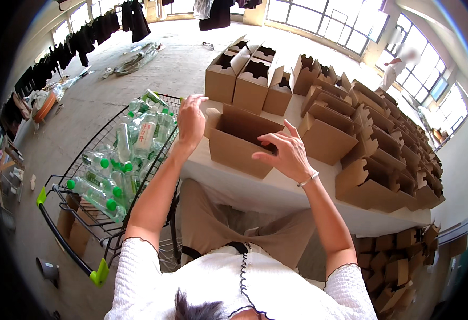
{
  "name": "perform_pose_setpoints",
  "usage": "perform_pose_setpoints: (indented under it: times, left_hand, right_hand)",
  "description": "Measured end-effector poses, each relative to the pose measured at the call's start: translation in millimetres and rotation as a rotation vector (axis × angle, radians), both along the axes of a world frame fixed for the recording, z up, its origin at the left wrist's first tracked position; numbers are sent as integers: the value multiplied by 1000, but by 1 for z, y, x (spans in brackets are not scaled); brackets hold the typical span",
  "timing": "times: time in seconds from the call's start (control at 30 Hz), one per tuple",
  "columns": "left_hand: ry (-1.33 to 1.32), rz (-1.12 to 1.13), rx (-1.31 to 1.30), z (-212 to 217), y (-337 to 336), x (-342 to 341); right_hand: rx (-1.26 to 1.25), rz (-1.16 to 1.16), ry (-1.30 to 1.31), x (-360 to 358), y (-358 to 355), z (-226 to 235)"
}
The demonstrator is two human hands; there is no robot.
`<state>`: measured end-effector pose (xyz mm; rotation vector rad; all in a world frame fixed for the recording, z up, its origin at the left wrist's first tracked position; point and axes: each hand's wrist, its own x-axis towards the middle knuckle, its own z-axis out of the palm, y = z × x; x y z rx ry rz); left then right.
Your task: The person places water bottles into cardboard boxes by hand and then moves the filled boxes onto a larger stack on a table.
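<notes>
An open-topped brown cardboard box (236, 154) stands on the white-covered table right in front of me. Its inside is dark, and I cannot make out any contents. My left hand (192, 122) is raised at the box's left end, near the upright end flap (212, 118), with fingers loosely extended and nothing visible in them. Over the right part of the box hovers my right hand (290, 152), fingers spread and empty, the thumb in front of the near wall. To my left, a black wire shopping cart (93, 146) holds a heap of clear plastic bottles (123, 143) with green caps.
Behind the box stand taller open cartons (251, 88). Rows of open boxes (375, 184) fill the table's right side. Below them lie piled cardboard boxes (391, 266). Dark clothes (79, 42) hang at the far left. A person (396, 66) stands by the far-right windows.
</notes>
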<state>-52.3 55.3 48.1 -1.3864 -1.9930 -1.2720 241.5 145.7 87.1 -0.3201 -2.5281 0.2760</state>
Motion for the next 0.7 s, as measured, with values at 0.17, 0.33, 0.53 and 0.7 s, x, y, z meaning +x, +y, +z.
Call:
perform_pose_setpoints:
  times: [0.17, 0.33, 0.53, 0.7]
  left_hand:
    - [-26, -598, -281, 37, -3, 28]
    - [-126, -677, -409, 30, 17, 16]
    - [185, -548, -311, 20, 12, 29]
    - [94, -322, -130, 43, 13, 32]
  right_hand:
    - [-49, 73, -58, 3, 10, -12]
    - [-146, 153, -25, 7, 5, -33]
    - [-141, 70, 173, 12, -7, -63]
    - [-276, 52, 15, 0, 8, -49]
